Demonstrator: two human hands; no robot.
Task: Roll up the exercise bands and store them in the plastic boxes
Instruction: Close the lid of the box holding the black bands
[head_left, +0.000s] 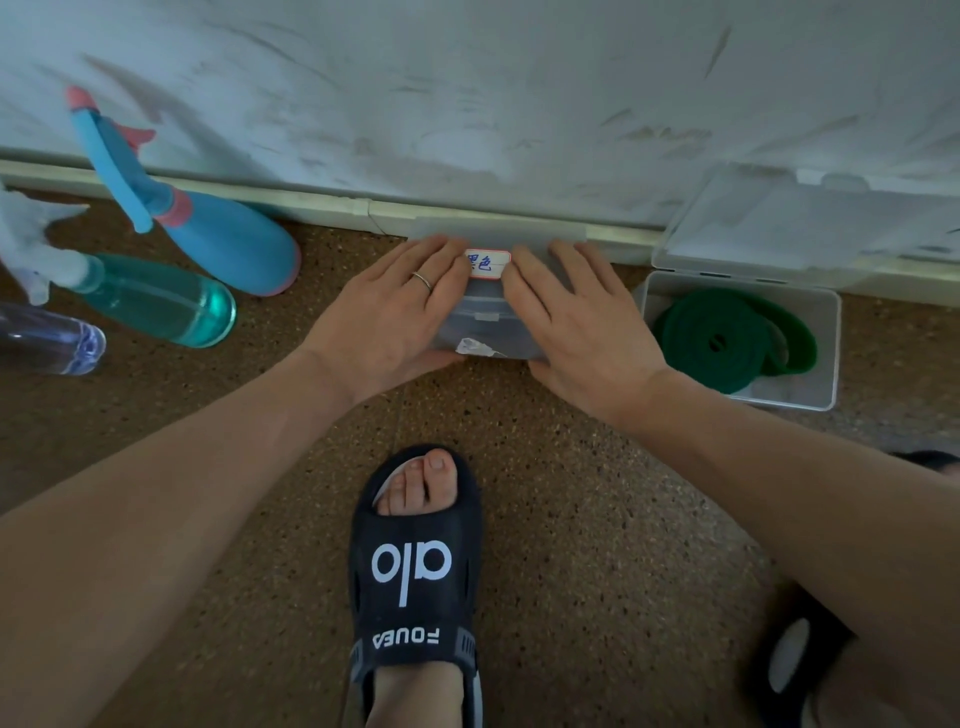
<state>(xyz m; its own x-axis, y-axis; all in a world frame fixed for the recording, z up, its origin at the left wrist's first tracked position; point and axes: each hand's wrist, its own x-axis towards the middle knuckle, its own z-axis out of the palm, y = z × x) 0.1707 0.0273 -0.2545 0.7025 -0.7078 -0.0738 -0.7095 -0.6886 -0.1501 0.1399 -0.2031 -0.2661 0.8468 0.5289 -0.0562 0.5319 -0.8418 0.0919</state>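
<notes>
Two sets of fingers lie flat and straight on the lid of the closed plastic box (488, 317), left hand (387, 306) and right hand (582, 322) flanking its label (487, 263). Just right of the right fingers, an open box (826, 353) holds a rolled green band (727, 338). Left of the left fingers, spray bottles (208, 239) lie on the floor.

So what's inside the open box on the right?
The open box holds a rolled green band, with loose loops spilling rightward. The box bottom beneath the roll is covered.
</notes>
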